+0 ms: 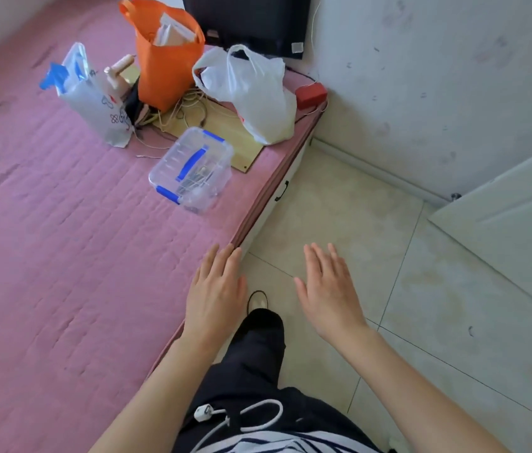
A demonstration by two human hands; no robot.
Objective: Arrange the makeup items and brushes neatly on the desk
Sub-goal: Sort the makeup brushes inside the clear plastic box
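Observation:
A clear plastic box (191, 168) with blue latches and a blue handle stands on the pink bed cover near the bed's right edge; brushes and small items show dimly through its lid. My left hand (217, 289) hovers flat and open over the bed's edge, well short of the box. Beside it, my right hand (330, 289) is also open, palm down, above the tiled floor. Neither hand holds anything.
Behind the box lie a wooden board (241, 138), an orange bag (166, 57), a white plastic bag (251, 89), a printed clear bag (91, 93) and tangled cables. A red box (311, 93) sits at the bed corner. A white door (519, 223) stands at the right.

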